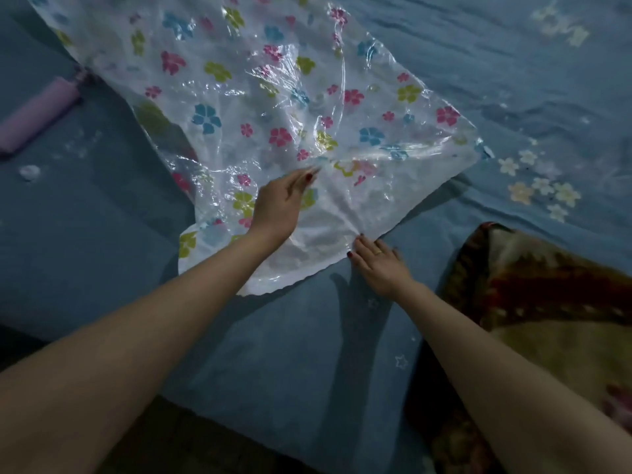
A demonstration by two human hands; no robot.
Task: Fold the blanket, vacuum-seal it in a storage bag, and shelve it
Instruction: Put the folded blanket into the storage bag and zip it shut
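Surface: blue bedsheet (pixel 301 336) printed with pale flowers and small stars, dim light, covers the whole work area.
Storage bag: clear plastic vacuum bag (pixel 273 107) with pink, blue and green flower print, spread crumpled across the sheet's upper centre; its near edge lies closest to the person, partly lifted and wrinkled.
Blanket: folded brown-and-cream patterned blanket (pixel 533 302) sits on the sheet at lower right, just beside the bag's near corner, not yet inside.
Left hand: left hand (pixel 278 206) is over the bag's near portion, fingers extended toward the film; whether they pinch a layer or only touch it I cannot tell, since the fingertips blur.
Right hand: right hand (pixel 378 261) lies flat, fingers straight, pressing the bag's near edge onto the sheet.
Step (judged): opening or flattening the bag mouth before loading the blanket.
Pump: lilac cylindrical hand pump (pixel 37 114) rests at far left, well apart from both hands.
Small item: white round piece (pixel 30 172) lies near the pump; possibly a valve cap, too small to confirm.
Risk 1: film layers cling, so the mouth may not part and a hard pull could tear the seam.
Risk 2: wrinkles at the mouth could stop the zip closing flat, causing an air leak.
Risk 3: bag slides on the smooth sheet if right-hand pressure lifts.
Risk 4: the small white piece could get lost among the bedding.
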